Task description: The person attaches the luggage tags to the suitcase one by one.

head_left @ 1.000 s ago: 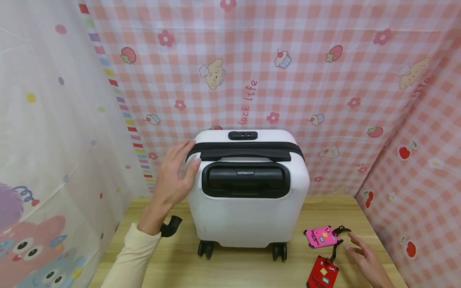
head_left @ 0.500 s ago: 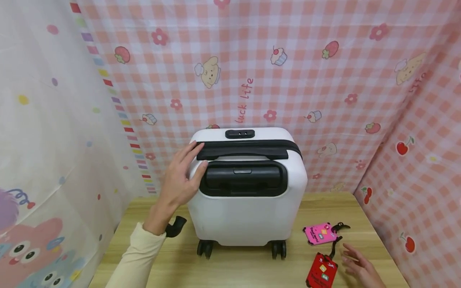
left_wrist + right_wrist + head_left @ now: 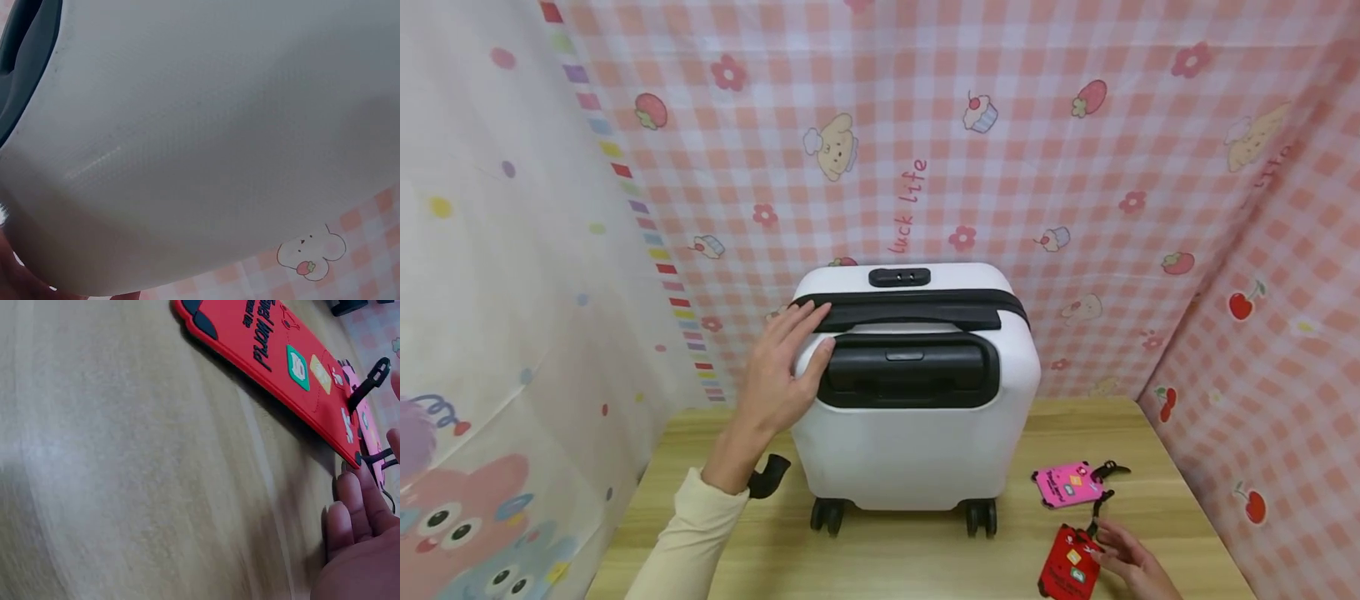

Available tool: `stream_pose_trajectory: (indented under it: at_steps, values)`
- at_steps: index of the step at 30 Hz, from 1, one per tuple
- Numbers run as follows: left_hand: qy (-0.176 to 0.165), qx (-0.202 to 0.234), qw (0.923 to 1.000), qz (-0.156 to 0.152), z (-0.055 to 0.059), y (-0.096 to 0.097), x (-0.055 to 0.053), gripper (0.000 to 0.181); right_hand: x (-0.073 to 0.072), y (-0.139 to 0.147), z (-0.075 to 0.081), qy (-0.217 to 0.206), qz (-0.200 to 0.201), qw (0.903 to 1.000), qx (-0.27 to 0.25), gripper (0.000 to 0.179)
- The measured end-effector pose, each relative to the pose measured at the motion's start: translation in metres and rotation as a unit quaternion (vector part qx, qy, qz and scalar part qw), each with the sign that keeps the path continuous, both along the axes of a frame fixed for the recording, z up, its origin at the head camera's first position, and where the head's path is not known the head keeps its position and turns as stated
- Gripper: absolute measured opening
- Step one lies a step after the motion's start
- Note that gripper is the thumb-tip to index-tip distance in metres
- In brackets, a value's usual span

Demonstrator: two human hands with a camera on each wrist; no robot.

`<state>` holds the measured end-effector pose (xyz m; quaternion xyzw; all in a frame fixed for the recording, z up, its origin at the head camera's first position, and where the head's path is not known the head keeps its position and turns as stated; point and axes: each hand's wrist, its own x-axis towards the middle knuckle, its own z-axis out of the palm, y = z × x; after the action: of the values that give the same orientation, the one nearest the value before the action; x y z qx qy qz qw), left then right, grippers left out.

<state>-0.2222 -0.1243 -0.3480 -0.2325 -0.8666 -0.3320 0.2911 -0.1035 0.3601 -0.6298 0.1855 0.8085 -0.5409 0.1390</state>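
Note:
A white suitcase (image 3: 910, 458) with a black trolley handle (image 3: 906, 371) stands upright on its wheels in mid-table. My left hand (image 3: 781, 379) rests on its upper left corner, fingers straight over the black top band. The left wrist view is mostly filled by the white shell (image 3: 206, 144). At the lower right, my right hand (image 3: 1133, 560) is at the edge of a red luggage tag (image 3: 1067, 567). In the right wrist view, relaxed fingertips lie right at the corner of the red tag (image 3: 281, 356), the thumb apart from them, near the black strap (image 3: 365, 387).
A pink luggage tag (image 3: 1067, 485) with a black strap lies just behind the red one. Checked cloth (image 3: 910, 125) hangs behind the wooden table (image 3: 895, 558), with more cloth at both sides. A black curved piece (image 3: 769, 477) sits at my left wrist.
My left hand has slid right, further onto the suitcase's corner. My right hand has moved left and down, from beside the pink tag's strap to the red tag's edge.

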Motion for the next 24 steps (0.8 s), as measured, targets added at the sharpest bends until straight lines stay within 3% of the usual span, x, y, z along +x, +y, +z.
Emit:
stream_pose_trajectory:
  at_steps: [4, 13, 16, 24]
  values:
    - [-0.01, -0.007, 0.9999, 0.009, -0.002, -0.001, 0.001, 0.046, -0.003, -0.002, -0.006, 0.001, 0.011, 0.9994, 0.033, 0.075]
    - [-0.031, -0.012, 0.9991, 0.028, -0.002, 0.0, 0.004, 0.047, -0.004, -0.005, -0.013, 0.007, 0.007, 0.9996, 0.025, 0.077]
    - [-0.038, -0.011, 0.9987, 0.032, -0.002, 0.0, 0.004, 0.047, -0.005, -0.007, -0.014, 0.009, 0.005, 0.999, 0.043, 0.079]
    - [-0.041, -0.011, 0.9984, 0.036, -0.002, 0.0, 0.004, 0.047, -0.009, -0.014, -0.019, 0.009, -0.019, 0.9977, 0.064, 0.065]
